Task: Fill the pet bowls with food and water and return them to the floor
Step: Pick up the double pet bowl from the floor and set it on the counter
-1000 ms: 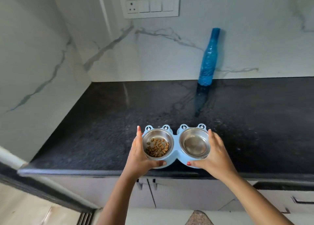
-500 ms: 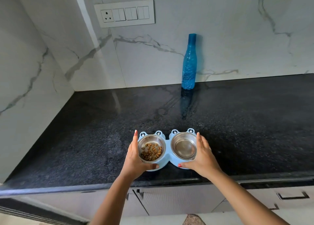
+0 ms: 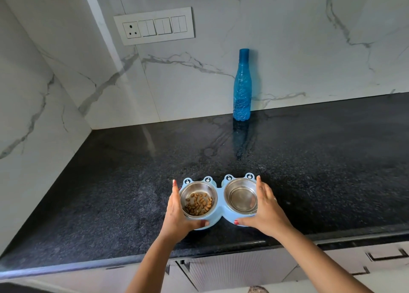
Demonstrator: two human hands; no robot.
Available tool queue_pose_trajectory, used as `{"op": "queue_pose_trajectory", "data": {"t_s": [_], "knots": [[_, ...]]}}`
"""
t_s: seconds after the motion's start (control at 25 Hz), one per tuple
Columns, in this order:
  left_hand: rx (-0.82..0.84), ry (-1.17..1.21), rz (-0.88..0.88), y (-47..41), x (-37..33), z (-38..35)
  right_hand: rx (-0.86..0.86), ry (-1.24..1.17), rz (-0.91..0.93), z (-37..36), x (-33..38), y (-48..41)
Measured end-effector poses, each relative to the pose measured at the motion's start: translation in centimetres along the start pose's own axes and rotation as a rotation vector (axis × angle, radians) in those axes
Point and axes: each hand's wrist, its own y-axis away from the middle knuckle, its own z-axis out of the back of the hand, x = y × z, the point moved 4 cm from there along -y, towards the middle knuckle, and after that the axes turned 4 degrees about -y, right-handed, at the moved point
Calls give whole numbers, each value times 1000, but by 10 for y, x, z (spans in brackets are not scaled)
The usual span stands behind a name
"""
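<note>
The left hand (image 3: pixel 177 213) and right hand (image 3: pixel 264 210) clasp the two ends of the blue double feeder (image 3: pixel 219 196), thumbs along its near edge and fingers up its sides, near the front of the black counter (image 3: pixel 110 182). The left bowl (image 3: pixel 195 200) holds kibble; whether the right bowl (image 3: pixel 241 196) holds water I cannot tell. Keeping the feeder level should avoid spills; the blue bottle (image 3: pixel 241 86) stands well apart by the wall.

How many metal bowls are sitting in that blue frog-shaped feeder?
2. The left bowl holds brown kibble, beside the left hand. The right bowl holds no kibble, and I cannot tell whether it has water; the right hand covers its outer edge. Both sit in the blue feeder.
</note>
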Motion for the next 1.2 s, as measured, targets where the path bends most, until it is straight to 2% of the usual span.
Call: {"op": "queue_pose_trajectory", "data": {"t_s": [0.4, 1.2], "knots": [[-2, -27, -45, -10, 0, 3, -6, 5, -7, -3, -1, -8], [-12, -67, 16, -51, -6, -1, 20, 97, -49, 7, 3, -51]]}}
